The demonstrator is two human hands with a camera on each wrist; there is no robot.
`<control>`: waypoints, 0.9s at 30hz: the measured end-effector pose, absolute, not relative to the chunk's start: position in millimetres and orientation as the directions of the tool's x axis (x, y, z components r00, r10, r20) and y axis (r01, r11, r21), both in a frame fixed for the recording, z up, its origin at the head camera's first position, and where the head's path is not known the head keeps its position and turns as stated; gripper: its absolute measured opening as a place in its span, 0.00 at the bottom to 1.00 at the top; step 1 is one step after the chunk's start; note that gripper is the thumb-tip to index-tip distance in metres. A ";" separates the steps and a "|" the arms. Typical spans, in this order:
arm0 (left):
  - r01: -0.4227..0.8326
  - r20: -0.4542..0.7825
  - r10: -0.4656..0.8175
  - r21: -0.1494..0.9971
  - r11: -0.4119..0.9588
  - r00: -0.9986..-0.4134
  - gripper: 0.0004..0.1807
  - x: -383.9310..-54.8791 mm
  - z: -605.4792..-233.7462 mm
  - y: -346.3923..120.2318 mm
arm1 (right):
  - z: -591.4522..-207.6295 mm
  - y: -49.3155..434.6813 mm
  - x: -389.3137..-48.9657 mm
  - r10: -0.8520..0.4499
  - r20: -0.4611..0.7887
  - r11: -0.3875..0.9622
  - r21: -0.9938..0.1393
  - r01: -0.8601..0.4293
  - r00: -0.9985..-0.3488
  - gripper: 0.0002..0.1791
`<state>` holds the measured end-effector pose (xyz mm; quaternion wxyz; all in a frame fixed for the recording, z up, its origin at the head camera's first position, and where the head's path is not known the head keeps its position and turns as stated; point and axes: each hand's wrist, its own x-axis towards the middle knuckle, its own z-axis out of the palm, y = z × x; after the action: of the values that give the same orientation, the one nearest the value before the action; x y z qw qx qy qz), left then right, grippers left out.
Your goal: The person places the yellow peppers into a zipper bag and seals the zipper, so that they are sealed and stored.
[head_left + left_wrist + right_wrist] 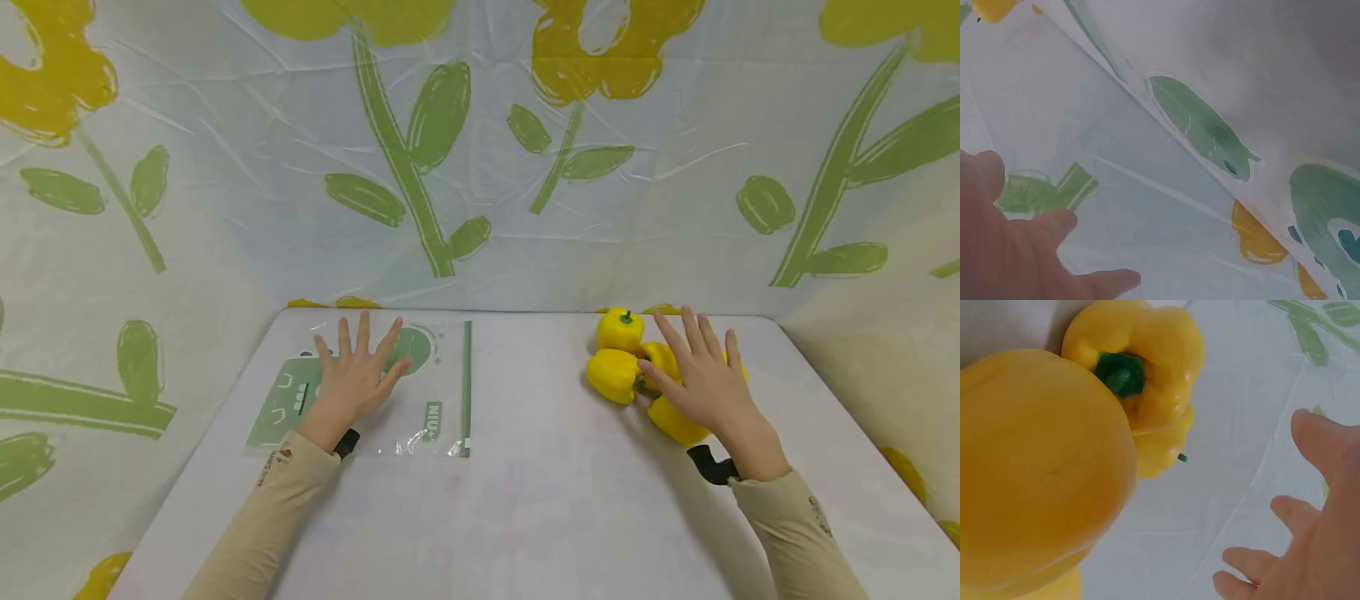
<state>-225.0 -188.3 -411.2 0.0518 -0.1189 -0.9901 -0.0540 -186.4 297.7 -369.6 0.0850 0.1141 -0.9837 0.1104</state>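
My left hand (350, 387), fingers straight and spread, is over a clear zip bag (408, 417) printed with green shapes. The bag lies flat on the left of the table, its green zip edge facing right. On the right, several yellow bell peppers (613, 375) with green stems sit in a cluster. My right hand (705, 379) is above them with fingers spread, hiding some from the head view. In the right wrist view one yellow pepper (1035, 469) looms close, beside the open fingers (1254, 562). Neither hand holds anything.
A white table (517, 508) carries the bag and the peppers. Behind it and at both sides hangs a white cloth (510, 250) with yellow flowers and green leaves. The table's far edge runs just behind the peppers and bag.
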 end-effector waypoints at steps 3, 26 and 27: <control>0.256 0.137 0.241 0.103 0.961 -0.961 0.38 -226.3 -410.9 -187.0 | -368.5 297.1 -188.4 -0.213 0.259 0.937 -0.220 -0.273 -0.942 0.42; 0.504 0.537 0.300 0.284 0.816 -0.789 0.10 -237.0 -404.3 -121.8 | -332.1 227.2 -196.0 -0.026 0.379 0.491 -0.801 -0.342 -0.925 0.26; 0.497 0.506 0.311 0.287 0.819 -0.805 0.10 -237.2 -403.7 -118.0 | -331.7 222.0 -197.3 -0.033 0.357 0.462 -0.823 -0.331 -0.934 0.26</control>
<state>-237.2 -118.0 -403.7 0.2242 -0.2178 -0.9270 -0.2073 -197.3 222.0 -331.7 0.1468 0.1079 -0.8422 0.5074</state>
